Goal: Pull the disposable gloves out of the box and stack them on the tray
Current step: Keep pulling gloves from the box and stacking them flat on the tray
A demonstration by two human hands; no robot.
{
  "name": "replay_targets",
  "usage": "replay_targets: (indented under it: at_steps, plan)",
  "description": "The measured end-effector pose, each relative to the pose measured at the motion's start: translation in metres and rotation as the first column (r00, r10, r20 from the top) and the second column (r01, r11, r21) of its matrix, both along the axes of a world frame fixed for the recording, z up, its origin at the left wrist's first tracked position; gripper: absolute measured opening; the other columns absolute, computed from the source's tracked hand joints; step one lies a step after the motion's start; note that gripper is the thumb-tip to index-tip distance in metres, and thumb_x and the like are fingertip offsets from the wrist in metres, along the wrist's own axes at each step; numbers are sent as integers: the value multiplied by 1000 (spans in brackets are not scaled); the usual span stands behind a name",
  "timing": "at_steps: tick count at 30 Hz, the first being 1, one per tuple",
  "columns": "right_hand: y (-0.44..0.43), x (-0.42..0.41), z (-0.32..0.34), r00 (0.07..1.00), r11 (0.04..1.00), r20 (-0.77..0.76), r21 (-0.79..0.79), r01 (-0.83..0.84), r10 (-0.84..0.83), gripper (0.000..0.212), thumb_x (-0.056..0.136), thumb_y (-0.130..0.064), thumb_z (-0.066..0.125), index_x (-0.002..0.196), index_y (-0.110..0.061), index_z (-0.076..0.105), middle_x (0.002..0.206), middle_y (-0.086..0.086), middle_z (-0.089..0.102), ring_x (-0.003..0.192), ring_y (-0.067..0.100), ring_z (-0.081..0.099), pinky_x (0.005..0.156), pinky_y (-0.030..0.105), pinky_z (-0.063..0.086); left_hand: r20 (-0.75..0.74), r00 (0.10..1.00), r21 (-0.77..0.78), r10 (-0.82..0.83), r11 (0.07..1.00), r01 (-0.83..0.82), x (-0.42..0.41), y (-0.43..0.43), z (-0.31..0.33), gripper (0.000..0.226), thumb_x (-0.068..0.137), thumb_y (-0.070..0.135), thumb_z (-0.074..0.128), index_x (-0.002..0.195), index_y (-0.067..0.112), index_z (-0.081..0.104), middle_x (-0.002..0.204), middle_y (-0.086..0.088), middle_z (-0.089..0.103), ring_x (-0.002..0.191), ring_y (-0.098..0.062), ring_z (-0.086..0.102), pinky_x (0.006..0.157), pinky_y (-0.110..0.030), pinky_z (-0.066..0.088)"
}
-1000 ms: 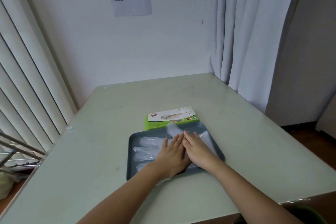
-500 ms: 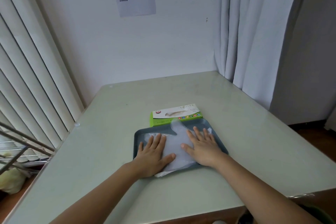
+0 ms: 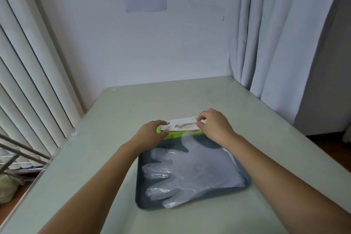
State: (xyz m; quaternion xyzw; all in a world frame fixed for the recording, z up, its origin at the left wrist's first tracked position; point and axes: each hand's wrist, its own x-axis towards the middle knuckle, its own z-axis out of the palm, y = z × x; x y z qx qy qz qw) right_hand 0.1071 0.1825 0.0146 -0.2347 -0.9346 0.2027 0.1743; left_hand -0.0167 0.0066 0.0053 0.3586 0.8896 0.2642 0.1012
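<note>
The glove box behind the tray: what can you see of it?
The glove box is a low, flat carton that looks like cardboard. It has a white top printed with a pale picture and a bright green front with small coloured marks. It lies flat on the table, just behind the far edge of the tray. The left hand grips its left end, and the right hand pinches at its top near the right end, hiding that end.

The pale green table (image 3: pixel 190 97) carries a dark tray (image 3: pixel 140 192), with a green glove box (image 3: pixel 182 127) just at the tray's twelve o'clock.
</note>
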Motion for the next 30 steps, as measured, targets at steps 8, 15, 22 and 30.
replay_targets:
  at_steps: [8,15,22,30]
  plan:
    - [4,-54,-11,959,999,281,-33,40,-29,44,81,-42,68,59,-9,52,53,5,37,53,23,36,45,29,22,185,982,0,-37,999,37,-23,26,-23,63,96,39,54,151,28,26,159,2,22,147,-16,17,114,-29,16]
    - [-3,-73,-11,927,994,374,110,-27,-17,44,85,-41,64,60,-9,47,57,3,35,65,28,41,45,24,23,272,961,60,-42,998,27,-40,26,-35,68,92,38,61,151,29,28,152,6,34,136,-16,35,102,-21,26]
    - [0,-76,-24,944,976,329,213,-52,-21,35,87,-22,58,60,-8,39,59,3,32,69,29,41,46,27,21,286,956,65,-60,997,43,-44,28,-39,69,93,37,61,151,29,24,155,2,29,140,-18,32,109,-26,24]
    - [3,-71,-48,994,980,103,200,0,-21,19,85,-7,50,82,-7,69,87,7,66,83,27,60,67,31,44,270,961,31,-59,998,52,-46,27,-42,72,92,43,59,151,35,20,160,-5,18,146,-20,21,115,-33,19]
